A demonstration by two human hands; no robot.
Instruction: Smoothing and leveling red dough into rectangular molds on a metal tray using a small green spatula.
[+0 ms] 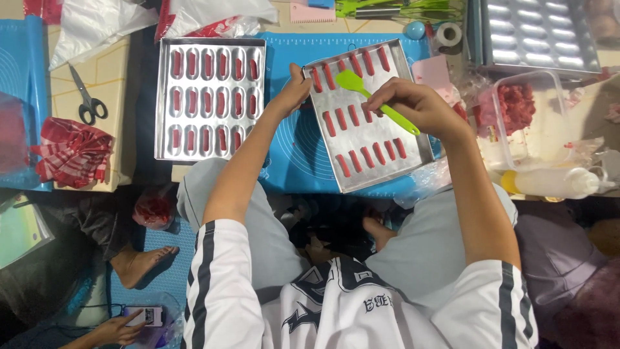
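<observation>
1. My right hand [420, 106] is clamped on the green spatula [371, 97]; my left hand [294, 90] pinches the tilted tray [413, 139] corner.
2. Both this tray and the neighbouring tray [210, 97] look filled with red paste; smoothing seems to remain.

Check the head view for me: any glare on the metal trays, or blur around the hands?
Head view: soft glare on the left tray and the far-right tray; the tilted tray shows its red strips clearly. Both hands, left and right, and the green spatula are sharp; lower corners dim.
</observation>
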